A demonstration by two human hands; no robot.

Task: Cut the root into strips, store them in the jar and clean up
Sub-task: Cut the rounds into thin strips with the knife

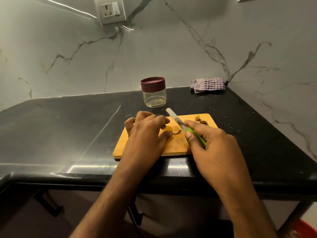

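A wooden cutting board (175,146) lies on the black counter. On it, my left hand (147,134) pinches a pale root piece (167,129) between thumb and fingertips, and a second slice (175,129) lies just to its right. My right hand (211,143) grips a knife (176,120) by its green handle, blade pointing up-left just right of the slices. Dark peel scraps (200,120) sit at the board's far right corner. A clear jar (154,97) with a maroon lid stands behind the board, lid on.
A folded checked cloth (208,85) lies in the back right corner of the black counter (68,127). Marble walls enclose the counter at back and right. A wall socket (110,11) is high on the back wall. A red tub (305,229) shows at bottom right.
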